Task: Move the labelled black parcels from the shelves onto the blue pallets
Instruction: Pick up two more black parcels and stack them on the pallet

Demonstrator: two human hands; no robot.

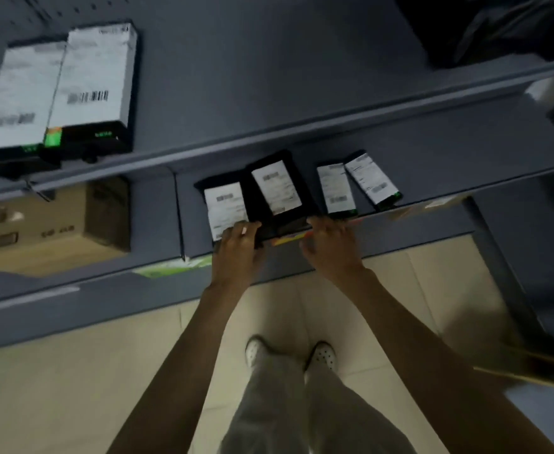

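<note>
Several black parcels with white labels lie on a grey shelf [432,152]. The middle parcel [277,188] overlaps a second one [224,204] to its left. My left hand [239,247] grips the near edge of these two, fingers curled over them. My right hand [329,244] holds the near right corner of the middle parcel at the shelf lip. Two slimmer labelled parcels [336,190] [373,180] lie to the right, untouched. Two larger labelled parcels [92,83] [16,96] rest on the shelf above, at the left.
A cardboard box [52,224] sits on the lower shelf at the left. A dark bag [505,24] is at the top right. Beige tiled floor [72,388] lies below, with my legs and white shoes. No blue pallet is in view.
</note>
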